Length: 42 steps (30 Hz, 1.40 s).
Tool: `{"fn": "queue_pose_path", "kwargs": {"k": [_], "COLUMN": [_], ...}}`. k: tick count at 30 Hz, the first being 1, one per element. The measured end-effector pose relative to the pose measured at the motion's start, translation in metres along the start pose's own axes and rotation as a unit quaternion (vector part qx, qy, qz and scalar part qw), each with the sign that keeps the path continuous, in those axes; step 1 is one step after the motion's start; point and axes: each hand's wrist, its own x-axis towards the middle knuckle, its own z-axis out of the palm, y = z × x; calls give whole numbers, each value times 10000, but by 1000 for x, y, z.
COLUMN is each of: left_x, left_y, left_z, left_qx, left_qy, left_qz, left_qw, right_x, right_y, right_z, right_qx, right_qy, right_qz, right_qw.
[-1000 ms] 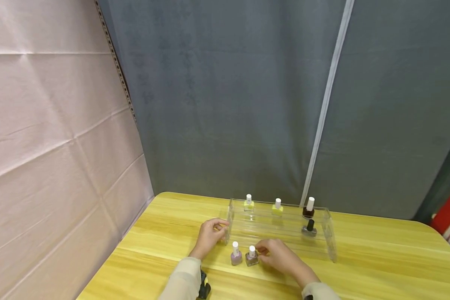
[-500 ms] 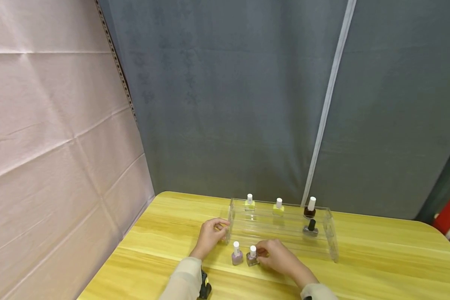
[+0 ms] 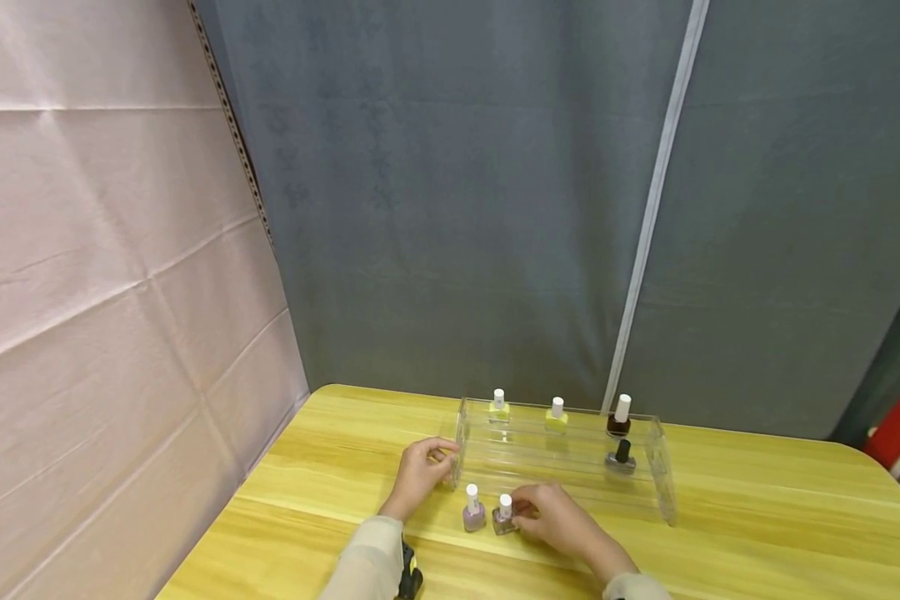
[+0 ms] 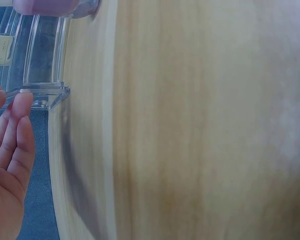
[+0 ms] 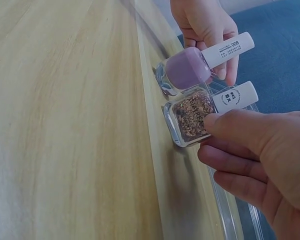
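Observation:
My left hand (image 3: 418,473) holds the left end panel of a clear acrylic stepped rack (image 3: 551,461), thumb and fingertips at its edge in the left wrist view. In front of the rack, my right hand (image 3: 558,518) pinches a glitter nail polish bottle (image 5: 192,114) with a white cap. Its thumb presses the front of the glass, and the other fingers lie behind. Close beside it on the left stands a lilac nail polish bottle (image 3: 474,517), also white-capped. Both bottles are upright near the rack's front.
On the rack's top step are two yellow nail polish bottles (image 3: 557,417) and a dark one (image 3: 618,423) with white caps. A black-capped grey bottle (image 3: 621,460) sits one step lower. A grey curtain (image 3: 457,208) hangs behind the wooden table (image 3: 330,467).
My right thumb and fingers have closed in slightly leftward onto the glitter nail polish bottle. The left hand keeps its place at the rack.

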Motion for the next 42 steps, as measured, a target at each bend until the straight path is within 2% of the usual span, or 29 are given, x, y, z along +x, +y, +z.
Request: {"fn": "queue_pose_path", "kwargs": {"k": [9,20,34,42], "left_x": [1,0,1,1], "left_y": [0,-1,-1,-4], "left_z": [0,1,0,0], "left_qx": [117,164,266,247], "left_qy": [-17,-2,-27,1], "left_qz": [-101,-177,-97,116], "left_qw": [9999,9997,9996,9996], "right_x": [-4,-12,-16,-18], "right_y": [0,-1,2,5], "right_z": [-3,-14,-26,-35], "right_qx": [-16,-26,-216,-285], "right_qy": [136,193,314,509], "right_qz": [47,-96,72,148], "right_qw": [9999,9998,9992,9982]}}
